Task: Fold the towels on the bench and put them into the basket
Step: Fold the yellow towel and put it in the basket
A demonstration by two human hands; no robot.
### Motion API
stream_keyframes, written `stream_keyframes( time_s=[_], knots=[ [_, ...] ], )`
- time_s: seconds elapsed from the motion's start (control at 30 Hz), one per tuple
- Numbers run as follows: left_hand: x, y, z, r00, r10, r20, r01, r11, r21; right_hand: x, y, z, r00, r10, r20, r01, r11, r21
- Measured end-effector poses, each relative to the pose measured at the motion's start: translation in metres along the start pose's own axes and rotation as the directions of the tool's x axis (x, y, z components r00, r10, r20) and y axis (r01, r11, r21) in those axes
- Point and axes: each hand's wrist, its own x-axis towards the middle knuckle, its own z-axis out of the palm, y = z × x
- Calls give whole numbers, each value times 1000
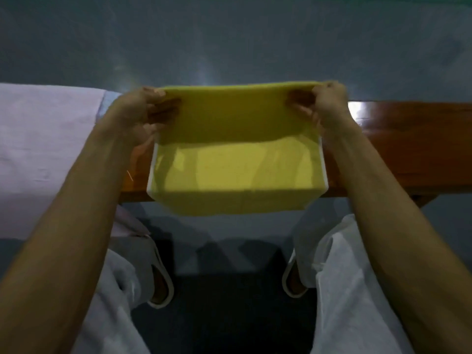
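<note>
Across mid-frame, a glossy reddish-brown wooden bench [408, 149] on a dull grey-blue floor [229, 42], with a pale lilac towel [43, 139] draped over its left end. At centre, a yellow towel [235, 169] doubled over and raised, lower part drooping past the bench's near edge. Left hand [139, 111] and right hand [327, 103] each gripping 1 upper corner, fingers curled into the cloth.

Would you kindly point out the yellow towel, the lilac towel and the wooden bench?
yellow towel [237, 172]: head view, centre of its lit front panel.
lilac towel [46, 139]: head view, its flat middle.
wooden bench [408, 149]: head view, bare top at right.
</note>
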Motion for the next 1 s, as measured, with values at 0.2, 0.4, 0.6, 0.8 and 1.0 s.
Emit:
stream_keyframes(
  time_s=[0.2,0.4,0.6,0.8,1.0],
  knots=[
    [-4,26,-12,849,470,241,-312,814,-489,-10,-46,-18,802,-560,208,486,814,318],
    [-27,9,-30,858,434,275,-354,888,-294,-23,-24,-31,852,-463,245,423,884,198],
    [-39,-11,-35,945,305,121,-319,940,119,-26,5,-46,941,-288,180,299,954,-37],
    [-46,-26,-47,986,115,124,-168,768,618,-28,12,-62,955,-17,297,166,859,-484],
    [-51,-26,-62,891,-424,163,96,525,845,-26,6,-87,701,581,413,67,523,-850]
  ],
)
